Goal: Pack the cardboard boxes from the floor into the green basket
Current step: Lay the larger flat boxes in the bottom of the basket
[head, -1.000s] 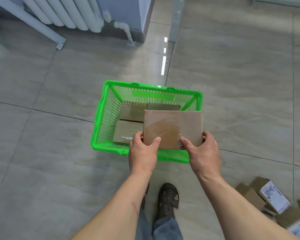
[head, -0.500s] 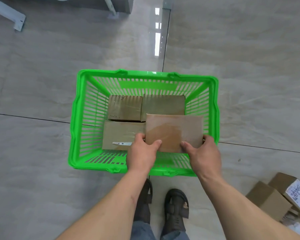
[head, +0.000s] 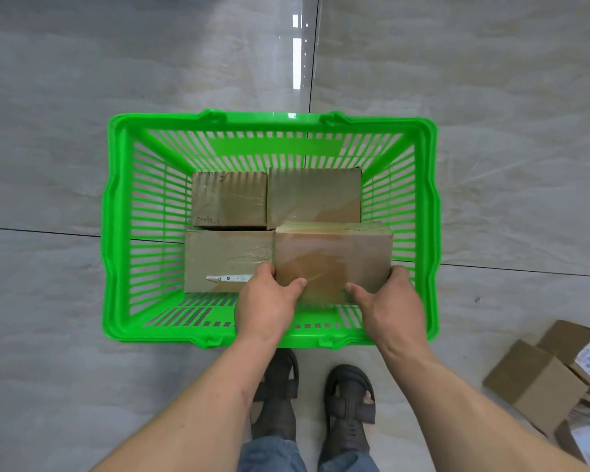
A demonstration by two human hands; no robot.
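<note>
A green slatted basket [head: 116,233] stands on the tiled floor in front of my feet. Three cardboard boxes lie inside it: one at the back left [head: 229,199], one at the back right [head: 314,195], one at the front left [head: 225,257]. A fourth taped cardboard box [head: 332,257] is held over the basket's front right part, inside the rim. My left hand [head: 266,304] grips its near left corner and my right hand [head: 389,301] grips its near right corner, thumbs on top.
More cardboard boxes [head: 539,383] lie in a loose pile on the floor at the lower right, some with white labels. My sandalled feet [head: 348,403] stand just behind the basket's near rim. Bare floor tiles surround the basket.
The view has closed in over the basket. Both hands have carried the box forward and down, from above the near rim into the basket's front right part.
</note>
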